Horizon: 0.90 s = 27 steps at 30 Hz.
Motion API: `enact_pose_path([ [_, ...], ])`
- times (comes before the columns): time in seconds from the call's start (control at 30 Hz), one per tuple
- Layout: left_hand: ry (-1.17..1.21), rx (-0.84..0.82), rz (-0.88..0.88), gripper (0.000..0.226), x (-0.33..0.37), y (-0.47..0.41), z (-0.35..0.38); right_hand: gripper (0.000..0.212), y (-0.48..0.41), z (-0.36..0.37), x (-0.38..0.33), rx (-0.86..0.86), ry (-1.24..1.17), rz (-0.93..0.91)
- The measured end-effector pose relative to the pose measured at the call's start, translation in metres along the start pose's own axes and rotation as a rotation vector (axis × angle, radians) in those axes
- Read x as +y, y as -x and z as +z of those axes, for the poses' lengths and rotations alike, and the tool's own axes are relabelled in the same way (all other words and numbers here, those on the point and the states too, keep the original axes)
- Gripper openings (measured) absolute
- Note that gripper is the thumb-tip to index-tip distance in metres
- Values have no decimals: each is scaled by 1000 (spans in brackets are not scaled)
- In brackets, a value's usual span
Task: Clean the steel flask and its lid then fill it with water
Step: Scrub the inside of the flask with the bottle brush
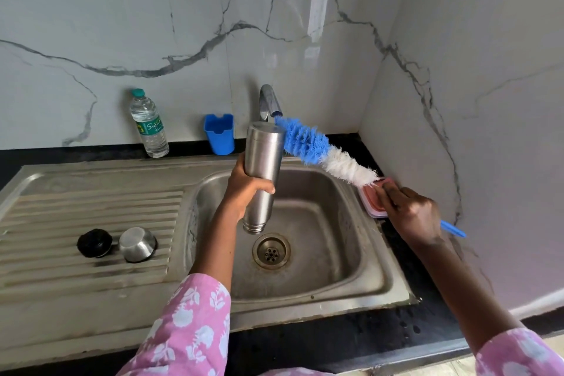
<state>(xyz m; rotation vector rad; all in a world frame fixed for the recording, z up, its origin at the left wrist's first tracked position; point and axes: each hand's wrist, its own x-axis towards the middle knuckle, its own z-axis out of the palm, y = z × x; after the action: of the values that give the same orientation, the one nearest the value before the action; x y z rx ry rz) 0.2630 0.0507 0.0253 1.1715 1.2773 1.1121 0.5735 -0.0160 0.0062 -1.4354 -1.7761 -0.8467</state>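
My left hand (245, 189) grips the steel flask (263, 162) upside down over the sink basin (332, 256), its open mouth pointing down toward the drain (271, 251). My right hand (412, 215) holds the blue handle of a bottle brush (323, 154); its blue and white bristles lie against the flask's upper end, just under the tap spout (268, 101). On the ribbed drainboard (91, 207) to the left lie the black stopper (94, 243) and the steel cup lid (137, 243).
A plastic water bottle (149, 123) and a blue holder (219, 133) stand at the back wall on the black counter. A pink lidded box (374, 201) sits at the sink's right edge, beside the marble side wall.
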Motion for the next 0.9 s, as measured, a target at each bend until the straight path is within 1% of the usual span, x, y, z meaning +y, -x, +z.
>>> enact_pose_path([
  [0.07,49,4,6,85,1,-1,4,53,2,5,-9,-32,-107,136],
  [0.13,81,38,7,84,0,-3,5,53,3,5,-17,-64,-239,238],
  [0.2,102,91,3,82,-2,-7,4,49,2,2,-25,-68,-334,259],
  [0.23,111,111,-1,81,-3,-8,4,49,2,2,-28,-61,-331,229],
  [0.3,129,120,2,81,-4,-10,5,52,0,3,-33,-50,-302,167],
  [0.4,203,89,-3,76,-6,-8,11,52,-5,9,-35,-35,-240,156],
  [0.53,299,90,-20,70,-7,-9,13,48,-4,9,-36,32,-57,71],
  [0.8,166,89,-24,73,-12,-10,13,35,-11,6,-40,44,120,-5],
  [0.9,107,96,-35,76,-12,-11,11,35,-11,4,-39,33,196,-44],
])
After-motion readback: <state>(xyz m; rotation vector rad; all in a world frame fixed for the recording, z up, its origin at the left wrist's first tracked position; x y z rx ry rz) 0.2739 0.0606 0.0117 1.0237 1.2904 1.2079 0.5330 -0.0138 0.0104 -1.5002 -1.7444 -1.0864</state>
